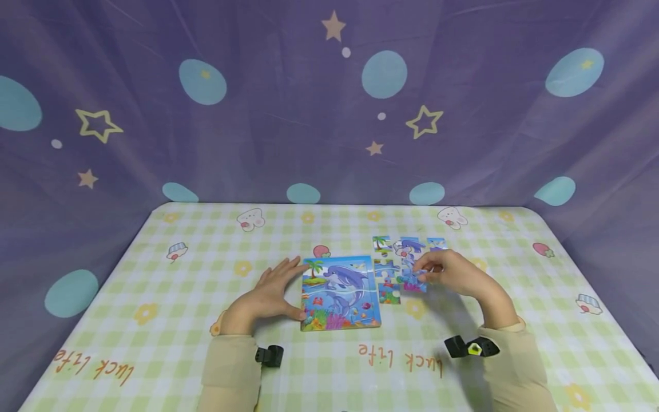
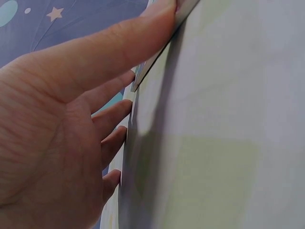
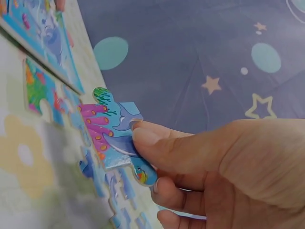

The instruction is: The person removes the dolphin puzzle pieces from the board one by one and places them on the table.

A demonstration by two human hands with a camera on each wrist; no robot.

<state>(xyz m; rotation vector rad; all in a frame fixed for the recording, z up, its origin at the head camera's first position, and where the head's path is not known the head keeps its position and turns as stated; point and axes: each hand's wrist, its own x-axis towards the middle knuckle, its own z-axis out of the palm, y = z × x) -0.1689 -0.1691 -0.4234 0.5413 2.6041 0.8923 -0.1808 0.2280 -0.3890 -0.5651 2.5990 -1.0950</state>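
A square picture puzzle board (image 1: 341, 293) showing a dolphin, a palm tree and coral lies on the table. My left hand (image 1: 266, 293) is spread along its left side, fingers fairly straight. In the left wrist view, the thumb (image 2: 119, 47) touches the board's edge. Right of the board, my right hand (image 1: 460, 273) pinches a puzzle piece (image 3: 116, 131) between thumb and fingers. Pink coral and part of a dolphin are printed on that piece, which is tilted up in the right wrist view. Loose pieces lie beneath and beside it, including a coral piece (image 1: 389, 294) and a palm tree piece (image 1: 381, 244).
A green and white checked tablecloth (image 1: 170, 309) covers the table. More loose pieces, such as a dolphin-head piece (image 1: 412, 244) and a blue piece (image 1: 436, 243), lie at the back right. A purple patterned curtain (image 1: 288, 137) hangs behind and at both sides.
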